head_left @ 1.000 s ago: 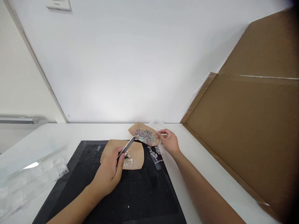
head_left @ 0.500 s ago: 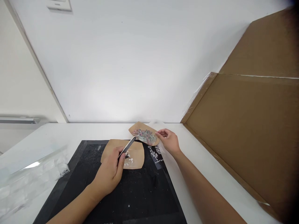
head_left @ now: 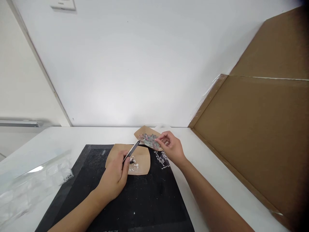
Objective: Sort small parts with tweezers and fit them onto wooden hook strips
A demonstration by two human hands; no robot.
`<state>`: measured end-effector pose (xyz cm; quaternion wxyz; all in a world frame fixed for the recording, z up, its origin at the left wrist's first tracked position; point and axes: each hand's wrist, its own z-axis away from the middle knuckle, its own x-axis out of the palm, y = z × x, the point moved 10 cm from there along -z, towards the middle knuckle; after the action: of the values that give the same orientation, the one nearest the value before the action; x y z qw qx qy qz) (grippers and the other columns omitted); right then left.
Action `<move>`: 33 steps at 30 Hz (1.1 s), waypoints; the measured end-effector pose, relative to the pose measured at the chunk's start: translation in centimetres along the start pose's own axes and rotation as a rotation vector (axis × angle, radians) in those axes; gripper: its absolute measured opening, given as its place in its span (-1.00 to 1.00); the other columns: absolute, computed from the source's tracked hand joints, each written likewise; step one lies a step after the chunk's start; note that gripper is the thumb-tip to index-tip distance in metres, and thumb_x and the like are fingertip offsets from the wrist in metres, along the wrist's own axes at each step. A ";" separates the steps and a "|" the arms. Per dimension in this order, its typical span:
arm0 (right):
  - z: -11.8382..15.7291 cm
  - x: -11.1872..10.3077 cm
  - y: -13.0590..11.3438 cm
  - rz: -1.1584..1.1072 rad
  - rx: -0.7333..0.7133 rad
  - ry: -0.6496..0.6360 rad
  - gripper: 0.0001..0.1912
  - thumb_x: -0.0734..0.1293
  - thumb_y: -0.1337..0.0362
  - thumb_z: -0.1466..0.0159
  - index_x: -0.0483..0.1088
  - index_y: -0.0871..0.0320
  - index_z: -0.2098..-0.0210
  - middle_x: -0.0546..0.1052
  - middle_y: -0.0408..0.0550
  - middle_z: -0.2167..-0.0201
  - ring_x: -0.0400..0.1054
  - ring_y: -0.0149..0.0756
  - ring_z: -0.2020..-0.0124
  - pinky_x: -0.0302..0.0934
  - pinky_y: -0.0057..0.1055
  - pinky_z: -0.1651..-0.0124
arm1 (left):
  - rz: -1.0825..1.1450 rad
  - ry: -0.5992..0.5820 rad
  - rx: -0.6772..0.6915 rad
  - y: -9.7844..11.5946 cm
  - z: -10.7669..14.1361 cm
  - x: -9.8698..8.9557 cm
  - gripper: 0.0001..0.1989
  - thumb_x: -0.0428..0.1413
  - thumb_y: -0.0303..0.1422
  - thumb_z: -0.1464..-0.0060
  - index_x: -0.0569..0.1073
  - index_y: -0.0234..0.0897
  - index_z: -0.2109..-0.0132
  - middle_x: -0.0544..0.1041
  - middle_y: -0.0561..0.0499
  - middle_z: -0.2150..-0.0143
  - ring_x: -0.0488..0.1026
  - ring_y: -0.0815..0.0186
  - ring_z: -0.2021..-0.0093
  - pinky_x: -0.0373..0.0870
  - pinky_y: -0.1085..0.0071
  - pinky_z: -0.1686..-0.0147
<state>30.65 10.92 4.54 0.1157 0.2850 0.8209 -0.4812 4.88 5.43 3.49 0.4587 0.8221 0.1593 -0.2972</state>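
My left hand is closed around slim tweezers whose tips point up and to the right. Beneath it lies a brown paper tray with small white pieces in it. A second brown paper tray, behind and to the right, holds a heap of pinkish and greenish pieces. My right hand is over this tray's right side, thumb and fingertips pinched together; whatever they hold is too small to make out.
Both trays are on or by a black board on the white table. White pieces lie in rows at its right edge. A clear compartment box is at the left, a cardboard panel at the right.
My right hand has moved left from the rim of the rear tray to over its heap, fingers now pinched. My left hand still holds the tweezers. The view has shifted slightly.
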 end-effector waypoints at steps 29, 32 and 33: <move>4.2 3.5 -9.1 -0.029 -0.372 -0.002 -0.86 0.27 0.38 -0.41 0.46 0.05 0.17 0.54 -0.04 0.20 0.43 -0.21 0.12 0.37 -0.24 0.08 | 0.196 -0.237 -0.057 2.3 0.4 1.6 -0.63 -0.17 -0.17 -0.45 0.40 -0.23 -0.13 0.39 0.06 0.44 0.39 0.24 0.41 0.31 0.35 0.35; 4.2 2.9 -9.6 -0.020 -0.383 0.050 -0.87 0.29 0.38 -0.40 0.47 0.05 0.17 0.55 -0.06 0.21 0.45 -0.22 0.13 0.38 -0.25 0.07 | 0.229 -0.249 -0.074 2.2 0.3 1.6 -0.63 -0.17 -0.15 -0.44 0.40 -0.24 -0.11 0.36 0.08 0.46 0.34 0.27 0.46 0.28 0.37 0.39; 4.2 2.6 -9.6 -0.011 -0.376 0.084 -0.87 0.30 0.37 -0.39 0.47 0.04 0.16 0.55 -0.06 0.22 0.45 -0.22 0.14 0.39 -0.25 0.08 | 0.239 -0.238 -0.083 2.0 0.3 1.5 -0.63 -0.18 -0.14 -0.44 0.40 -0.24 -0.10 0.37 0.08 0.46 0.33 0.28 0.47 0.28 0.37 0.40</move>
<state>22.62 4.64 8.18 0.1300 0.2737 0.9020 -0.3076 7.04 4.10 3.73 0.5402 0.7743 0.0171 -0.3291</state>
